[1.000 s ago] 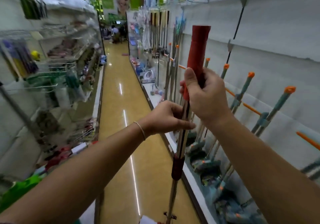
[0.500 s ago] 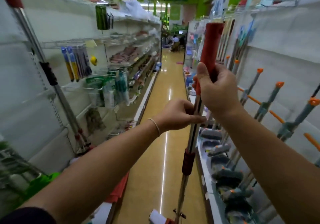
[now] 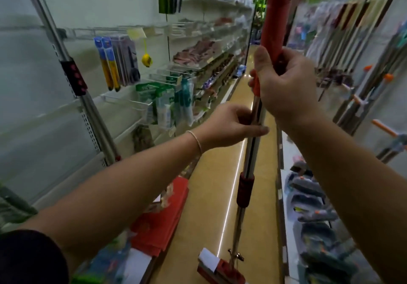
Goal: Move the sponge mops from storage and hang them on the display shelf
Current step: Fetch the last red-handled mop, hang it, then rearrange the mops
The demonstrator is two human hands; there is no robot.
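I hold a sponge mop [image 3: 248,158] upright in the aisle; it has a steel pole, a red top handle and a red head near the floor. My right hand [image 3: 284,85] grips the base of the red handle. Just below, my left hand [image 3: 233,125] pinches the steel pole. A second mop with a steel pole and dark red collar [image 3: 72,79] leans against the left shelving. Several grey mops with orange-tipped handles [image 3: 312,213] hang along the display shelf on the right.
Left shelving [image 3: 187,63] carries hanging packets and small goods. Red flat boxes [image 3: 163,215] lie at its foot. The tan aisle floor [image 3: 211,195] runs ahead between the two shelf rows. Long-handled goods [image 3: 356,24] hang far right.
My view has swung left and moved along the aisle, bringing the left shelving and the leaning mop into sight. Both hands keep their hold on the mop.
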